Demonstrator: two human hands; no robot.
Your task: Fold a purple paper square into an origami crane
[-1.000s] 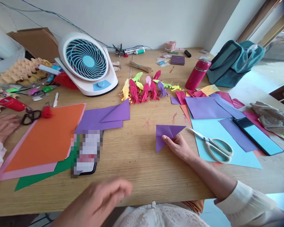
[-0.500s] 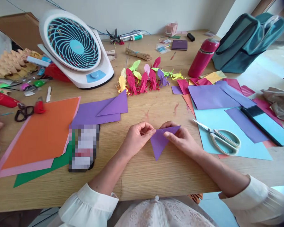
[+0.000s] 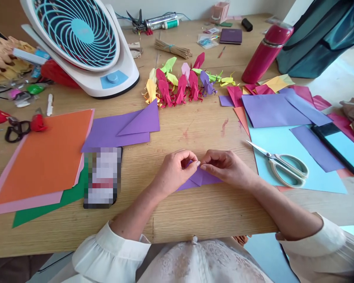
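A small folded sheet of purple paper [image 3: 198, 180] lies near the table's front, its long straight edge toward me and a raised crease or flap in its middle. On its left part rests my left hand [image 3: 175, 171], thumb and fingertips pinched together on the paper. My right hand [image 3: 228, 167] is closed in a pinch too, its fingertips almost meeting the left ones at the paper's upper middle. Both hands partly cover the paper. Beyond them stands a group of folded paper figures [image 3: 181, 88] in red, yellow, green, pink and purple.
White-handled scissors [image 3: 286, 163] lie on light blue paper [image 3: 318, 184] at right. To the left are a phone [image 3: 102, 177], orange paper [image 3: 44, 157] and purple sheets [image 3: 106, 127]. A fan [image 3: 88, 43] and a red flask [image 3: 267, 51] stand farther back.
The purple paper has turned from a downward-pointing triangle held up to lying with its long edge toward me. My right hand has shifted its pinch to the middle. The view has tilted downward.
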